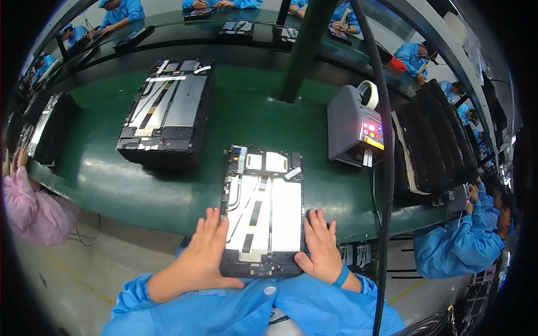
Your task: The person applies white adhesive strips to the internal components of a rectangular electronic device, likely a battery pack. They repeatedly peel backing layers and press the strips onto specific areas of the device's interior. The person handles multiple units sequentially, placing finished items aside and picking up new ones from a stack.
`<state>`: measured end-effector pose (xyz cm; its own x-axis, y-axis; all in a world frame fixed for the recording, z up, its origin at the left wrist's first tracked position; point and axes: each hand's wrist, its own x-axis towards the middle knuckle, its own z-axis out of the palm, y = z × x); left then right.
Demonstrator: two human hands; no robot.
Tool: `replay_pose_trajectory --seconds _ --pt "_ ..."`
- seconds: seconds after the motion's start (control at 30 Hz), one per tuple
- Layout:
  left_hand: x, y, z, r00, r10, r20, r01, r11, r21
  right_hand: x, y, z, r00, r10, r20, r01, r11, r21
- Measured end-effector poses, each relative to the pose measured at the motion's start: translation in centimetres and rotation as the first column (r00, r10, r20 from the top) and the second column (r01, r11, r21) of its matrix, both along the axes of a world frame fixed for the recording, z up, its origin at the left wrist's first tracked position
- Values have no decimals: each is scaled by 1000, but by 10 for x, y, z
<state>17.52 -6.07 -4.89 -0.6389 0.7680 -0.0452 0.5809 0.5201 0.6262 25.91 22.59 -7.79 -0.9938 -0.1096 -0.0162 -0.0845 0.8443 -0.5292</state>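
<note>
An opened tablet (287, 215) with silver battery panels, black ribbon strips and a dark frame lies right in front of me at the green table's near edge. My left hand (203, 252) rests along its left side, fingers stretched forward and thumb out near the bottom corner. Along the opposite side lies my right hand (324, 246), its fingers spread and the thumb at the tablet's lower right edge. Neither hand is closed round it. A blue band (341, 275) circles my right wrist.
Left of centre stands a stack of similar opened tablets (193, 106). A grey tape dispenser (350, 126) with lit buttons and a tape roll (367, 94) stands to the right, beside black trays (434, 143). A green post (305, 53) and black cable (386, 168) rise nearby. Co-workers sit around.
</note>
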Motion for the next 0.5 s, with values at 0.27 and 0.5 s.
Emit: replay_pose_trajectory --seconds 0.27,0.5 --pt "-21 -6 44 988 -69 -136 110 939 324 -19 -32 42 972 -81 -219 -80 767 -637" --pt "-122 -90 107 977 210 28 -193 829 525 -181 -126 73 864 -79 -498 -274 755 -595"
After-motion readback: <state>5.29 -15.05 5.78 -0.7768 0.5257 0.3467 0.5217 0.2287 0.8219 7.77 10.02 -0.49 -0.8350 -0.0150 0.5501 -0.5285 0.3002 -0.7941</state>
